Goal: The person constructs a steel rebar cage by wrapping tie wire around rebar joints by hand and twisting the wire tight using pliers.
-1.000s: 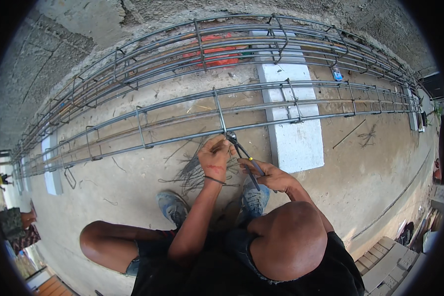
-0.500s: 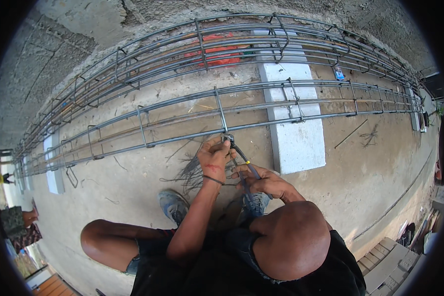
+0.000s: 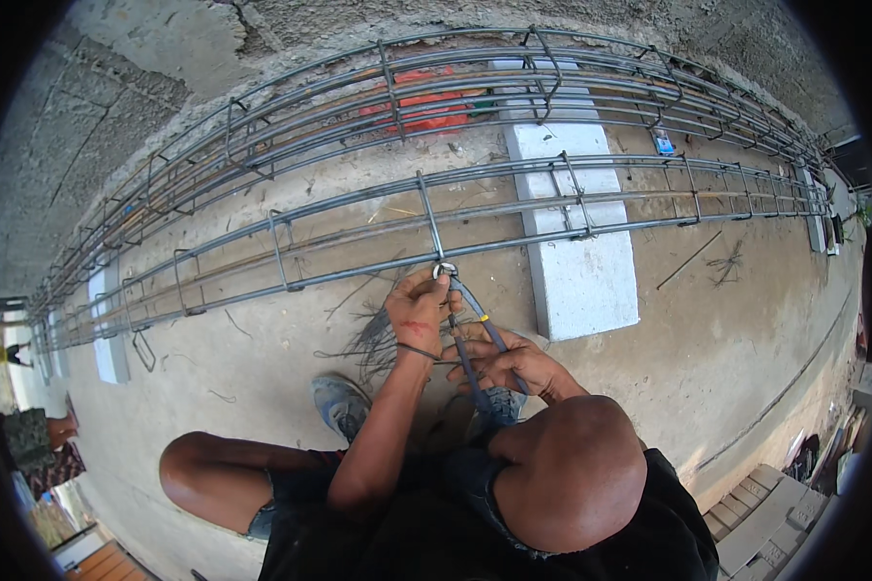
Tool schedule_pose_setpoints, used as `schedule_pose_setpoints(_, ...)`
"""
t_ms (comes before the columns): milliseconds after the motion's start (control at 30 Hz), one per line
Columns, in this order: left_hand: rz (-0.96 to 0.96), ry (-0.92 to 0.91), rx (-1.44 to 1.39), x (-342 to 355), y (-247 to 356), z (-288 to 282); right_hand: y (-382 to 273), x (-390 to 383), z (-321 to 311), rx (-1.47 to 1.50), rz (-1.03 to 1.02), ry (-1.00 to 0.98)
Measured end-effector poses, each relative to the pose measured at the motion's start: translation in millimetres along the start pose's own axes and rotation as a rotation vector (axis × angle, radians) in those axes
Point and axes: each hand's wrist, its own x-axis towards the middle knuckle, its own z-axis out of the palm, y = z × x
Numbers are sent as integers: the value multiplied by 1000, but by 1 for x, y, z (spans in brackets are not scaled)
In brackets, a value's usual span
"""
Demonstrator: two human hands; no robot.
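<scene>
My right hand (image 3: 515, 366) grips the long dark handles of the pincers (image 3: 467, 360), which stand apart with a yellow band on one. The pincers' head (image 3: 445, 270) meets the lower near bar of the rebar cage (image 3: 358, 270), right where a stirrup (image 3: 430, 218) crosses it. Close beside that head, my left hand (image 3: 420, 312) is closed, thumb and fingers pinched together. Whatever it pinches is too small to make out. Loose tie wires (image 3: 370, 341) lie on the floor below and left of it.
Pale blocks (image 3: 581, 281) support the near cage, with another block (image 3: 108, 329) at the left. Behind it, a second rebar cage (image 3: 339, 102) runs along the rough wall. A red plastic bag (image 3: 426, 102) lies under that one. Cut wire pieces (image 3: 725, 266) lie at right.
The pincers' handles have spread further apart, and their head has turned at the bar. My left hand stays almost in place.
</scene>
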Motion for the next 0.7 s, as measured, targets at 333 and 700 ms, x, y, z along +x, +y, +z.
schedule_pose_setpoints(333,-15,-10,17,-2,-9,0,-10,0,6,-939,41,363)
schedule_pose_setpoints(700,-361,21,-416,6,-39,48,0,-5,42,-2153,-236,847)
